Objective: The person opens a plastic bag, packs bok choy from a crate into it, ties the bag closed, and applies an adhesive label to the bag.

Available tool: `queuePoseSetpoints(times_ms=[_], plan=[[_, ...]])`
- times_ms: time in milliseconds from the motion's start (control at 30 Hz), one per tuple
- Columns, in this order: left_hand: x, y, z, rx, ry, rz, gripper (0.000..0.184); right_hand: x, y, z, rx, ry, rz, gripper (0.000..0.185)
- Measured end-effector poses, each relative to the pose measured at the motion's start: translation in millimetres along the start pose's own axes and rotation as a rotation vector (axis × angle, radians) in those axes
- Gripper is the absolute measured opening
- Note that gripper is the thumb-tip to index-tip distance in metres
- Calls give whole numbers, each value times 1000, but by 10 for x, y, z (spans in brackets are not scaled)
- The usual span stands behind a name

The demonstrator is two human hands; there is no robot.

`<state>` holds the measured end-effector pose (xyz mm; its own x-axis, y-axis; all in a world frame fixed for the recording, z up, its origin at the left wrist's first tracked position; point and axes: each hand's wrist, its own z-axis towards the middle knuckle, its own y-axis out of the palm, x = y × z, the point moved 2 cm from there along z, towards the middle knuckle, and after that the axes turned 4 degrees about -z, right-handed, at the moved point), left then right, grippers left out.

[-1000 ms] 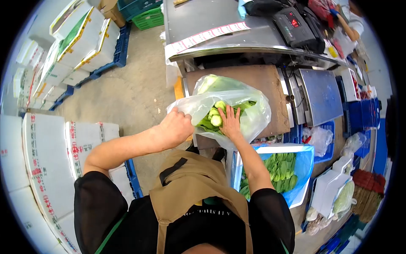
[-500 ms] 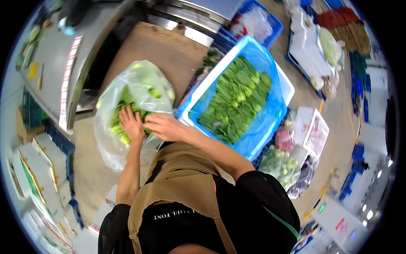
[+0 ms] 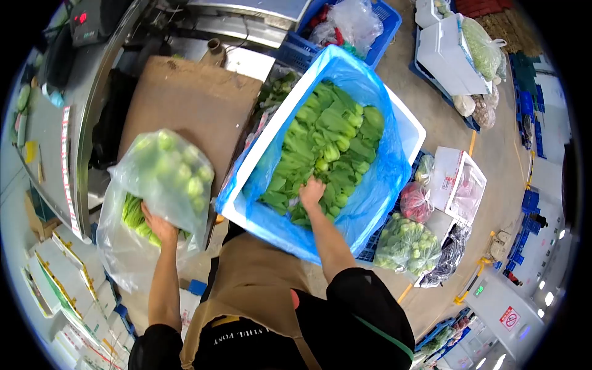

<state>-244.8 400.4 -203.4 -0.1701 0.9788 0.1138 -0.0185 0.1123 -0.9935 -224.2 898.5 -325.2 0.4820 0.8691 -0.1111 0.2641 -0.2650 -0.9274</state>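
at the right, inside the foam box [image 3: 408,123] with its blue liner [image 3: 370,213], the right hand [image 3: 312,192] is among the bok choy [image 3: 333,132], fingers curled narrow; whether they grip a stem, i cannot tell. half a second ago this hand was at the plastic bag [image 3: 179,163], close beside the left one. the left hand [image 3: 161,229] stays at the bag's open mouth, laid against the bok choy inside; its fingertips are hidden, so i cannot tell how firmly it holds. a second ago it bunched the bag's rim instead, while the right hand pressed the greens within. the bag lies at the near left edge of the brown board [image 3: 185,89], left of the box. with the view turned, the steel table [image 3: 49,142], far a second ago, now stands at the left.
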Motion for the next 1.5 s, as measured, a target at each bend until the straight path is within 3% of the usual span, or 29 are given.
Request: queuePoseSetpoints(times_ms=[67, 167, 200, 233, 333, 533, 700, 833, 967, 1067, 1100, 1200, 1333, 1367, 1467, 1500], plan=[[-13, 7, -5, -110, -42, 141, 68, -36, -160, -14, 71, 64, 165, 34], [-248, 231, -64, 21, 105, 218, 59, -65, -726, 58, 231, -65, 176, 30], [-402, 362, -101, 20, 37, -78, 55, -34, -763, 195, 244, -87, 120, 34], [-435, 375, -144, 29, 9, -158, 55, -11, -804, 406, 256, -111, 66, 39], [-305, 266, -150, 48, -7, -129, 55, 22, -824, 1062, 311, -220, -214, 67], [-299, 238, -199, 60, -28, -130, 55, 60, -959, 1691, -16, -333, -312, 75], [-305, 284, -227, 63, -52, -145, 55, -44, -719, 1591, 82, -367, -450, 61], [-310, 274, -246, 70, -66, -149, 56, -83, -860, 1819, -41, -339, -355, 45], [-268, 259, -258, 87, -89, -158, 56, -181, -746, 1675, 124, -329, -416, 42], [-178, 196, -215, 101, -98, -162, 56, -129, -808, 1625, 38, -333, -369, 39], [-126, 147, -196, 110, -107, -161, 56, -114, -813, 1598, 118, -337, -344, 41], [-62, 74, -129, 129, -127, -182, 56, 4, -828, 1646, 110, -322, -223, 40], [-514, 480, -283, 17, -158, -298, 66, 446, -825, 1777, 245, -373, 234, 35], [-334, 306, -224, 39, -163, -226, 67, 554, -912, 1735, 326, -335, 432, 34], [128, -120, -43, 93, -167, -158, 67, 725, -1509, 1468, 34, 0, 1208, 41], [203, -187, -3, 111, -166, -163, 66, 730, -1649, 1330, 61, 21, 1390, 40]])
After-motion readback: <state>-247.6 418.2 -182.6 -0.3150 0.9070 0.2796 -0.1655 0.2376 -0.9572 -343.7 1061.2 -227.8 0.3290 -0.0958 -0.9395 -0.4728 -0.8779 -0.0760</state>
